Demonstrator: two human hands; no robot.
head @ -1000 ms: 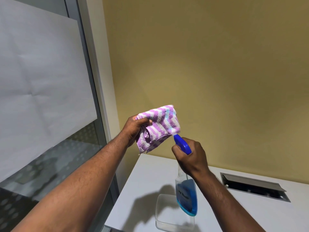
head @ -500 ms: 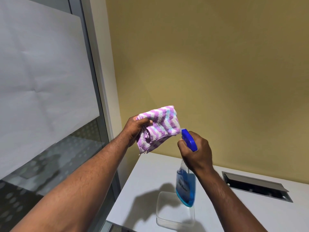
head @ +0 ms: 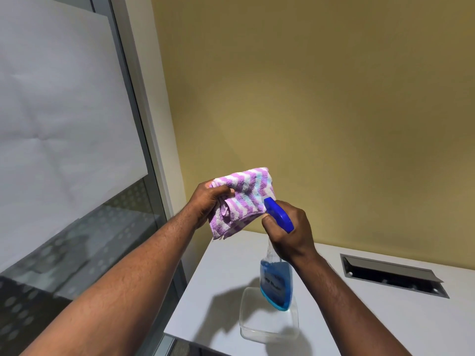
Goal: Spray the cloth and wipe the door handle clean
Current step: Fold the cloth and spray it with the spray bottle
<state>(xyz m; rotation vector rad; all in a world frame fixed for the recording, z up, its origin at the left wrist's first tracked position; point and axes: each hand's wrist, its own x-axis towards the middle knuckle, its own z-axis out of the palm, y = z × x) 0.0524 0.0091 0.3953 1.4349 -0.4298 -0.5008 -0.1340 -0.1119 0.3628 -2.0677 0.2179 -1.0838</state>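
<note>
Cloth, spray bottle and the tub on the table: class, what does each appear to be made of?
Cloth: soft terry or microfibre, judging by its fuzzy looped surface and limp folds.
Spray bottle: clear glossy plastic, blue liquid visible through it, with an opaque blue plastic head.
Tub: probably transparent plastic; the table shows through.

1. Cloth (head: 245,199): purple-and-white zigzag terry with a pale blue patch, bunched and folded, held up in the air left of centre, in front of the yellow wall, gripped at its left edge, lower corner hanging loose.
2. Spray bottle (head: 276,283): clear body part filled with blue liquid, dark label, blue trigger head (head: 279,214); held off the surface, tilted with nozzle up and left, touching or just beside the cloth's lower right edge.
3. Door handle: not in view.
</note>
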